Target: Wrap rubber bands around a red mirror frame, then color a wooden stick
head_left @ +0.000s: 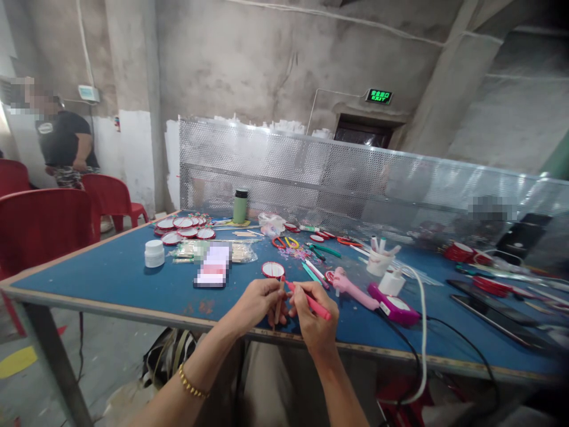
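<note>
My left hand (258, 303) is closed around a thin wooden stick (278, 308), held upright over the front edge of the blue table (115, 273). My right hand (313, 317) grips a red marker pen (311, 300) whose tip touches the stick near its top. Just beyond my hands lies a small round red-rimmed disc (272, 270). A pink glue gun (351, 287) lies to the right of my right hand.
Several red-rimmed discs (182, 228), a white jar (154, 253), a green bottle (240, 206), scissors (285, 242), a cup of pens (379, 260) and a magenta device (393, 305) with cables lie about. A perforated metal screen (355, 178) backs the table. Red chairs (40, 228) and a person (64, 145) are at left.
</note>
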### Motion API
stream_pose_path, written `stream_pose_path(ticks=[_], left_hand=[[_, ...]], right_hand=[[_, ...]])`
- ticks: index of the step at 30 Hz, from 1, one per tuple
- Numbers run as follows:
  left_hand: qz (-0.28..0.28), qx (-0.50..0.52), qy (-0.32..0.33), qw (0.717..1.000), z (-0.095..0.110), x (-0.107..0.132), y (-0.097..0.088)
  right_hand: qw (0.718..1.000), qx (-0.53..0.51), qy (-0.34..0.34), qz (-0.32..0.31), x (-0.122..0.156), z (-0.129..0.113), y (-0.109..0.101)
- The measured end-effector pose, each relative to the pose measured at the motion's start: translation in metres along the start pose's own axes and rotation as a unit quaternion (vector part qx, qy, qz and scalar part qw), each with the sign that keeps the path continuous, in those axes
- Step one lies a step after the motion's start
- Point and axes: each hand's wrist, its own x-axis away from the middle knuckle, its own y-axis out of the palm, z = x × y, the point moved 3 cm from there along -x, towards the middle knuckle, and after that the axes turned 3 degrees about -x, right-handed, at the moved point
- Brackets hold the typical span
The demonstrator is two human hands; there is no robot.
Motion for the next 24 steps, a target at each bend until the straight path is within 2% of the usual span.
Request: stream_pose_path(ticks=[24], left_hand=[[-0.003, 0.003, 0.003, 1.000, -0.0028, -0.0002, -0.0004]], right_hand=[[0.999, 0.037, -0.011, -0.010, -0.0012, 0.0008, 0.0003]])
